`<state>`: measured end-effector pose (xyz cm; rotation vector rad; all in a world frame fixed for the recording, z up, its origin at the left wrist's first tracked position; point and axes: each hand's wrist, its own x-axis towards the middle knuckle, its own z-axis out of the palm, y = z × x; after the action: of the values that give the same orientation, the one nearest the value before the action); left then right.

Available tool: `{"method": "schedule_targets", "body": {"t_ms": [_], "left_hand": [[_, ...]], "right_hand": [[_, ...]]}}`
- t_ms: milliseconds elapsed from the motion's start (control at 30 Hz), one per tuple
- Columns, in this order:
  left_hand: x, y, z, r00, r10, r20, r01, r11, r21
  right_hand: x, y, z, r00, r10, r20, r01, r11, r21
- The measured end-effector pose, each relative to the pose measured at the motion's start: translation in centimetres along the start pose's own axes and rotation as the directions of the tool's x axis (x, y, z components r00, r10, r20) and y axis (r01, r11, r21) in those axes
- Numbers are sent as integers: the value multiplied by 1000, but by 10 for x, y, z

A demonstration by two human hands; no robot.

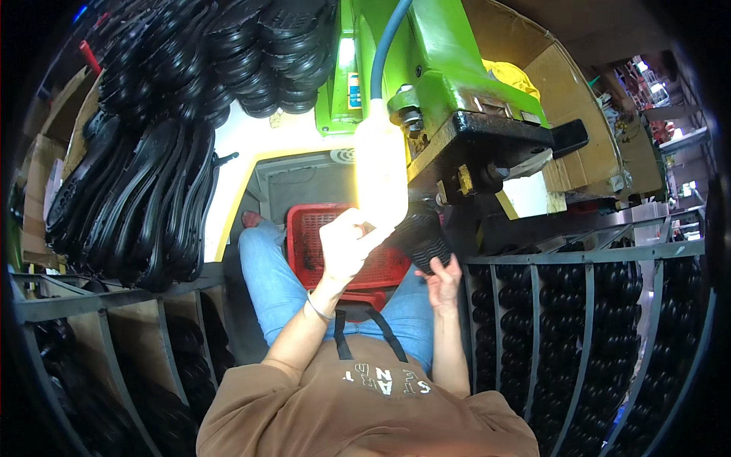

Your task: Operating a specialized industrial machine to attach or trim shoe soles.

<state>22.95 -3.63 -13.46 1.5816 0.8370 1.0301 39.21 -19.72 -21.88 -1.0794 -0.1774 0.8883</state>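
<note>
A black ridged shoe sole (428, 242) is held in front of me, under the head of a green machine (445, 57). On its right end my right hand (443, 283) is closed, fingertips at the ridged edge. My left hand (346, 247) has its fingers bent and pinched at the sole's left side, right below a glaring lamp (381, 167). The glare washes out those fingertips and hides part of the sole. Just right of the lamp hangs the machine's black lower arm (480, 145).
Stacked black soles (145, 190) cover the white table's left side. A red plastic basket (304, 221) sits low between my legs. Metal racks filled with soles flank me, one rack (586, 305) on the right. A cardboard box (582, 114) stands behind the machine.
</note>
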Motion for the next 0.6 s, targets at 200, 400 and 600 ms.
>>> {"method": "schedule_targets", "body": {"t_ms": [200,400,600], "left_hand": [[7,4,-8,997,49,56,-52,998,47],[13,2,-19,981,178,83,-188,972,138],[13,6,-34,992,60,108,-55,997,-44]], "right_hand": [[16,-61,-1,979,-192,-63,168,949,-268],[26,-99,22,942,-333,31,313,844,-436],[35,-117,47,922,-348,166,384,780,-494]]}}
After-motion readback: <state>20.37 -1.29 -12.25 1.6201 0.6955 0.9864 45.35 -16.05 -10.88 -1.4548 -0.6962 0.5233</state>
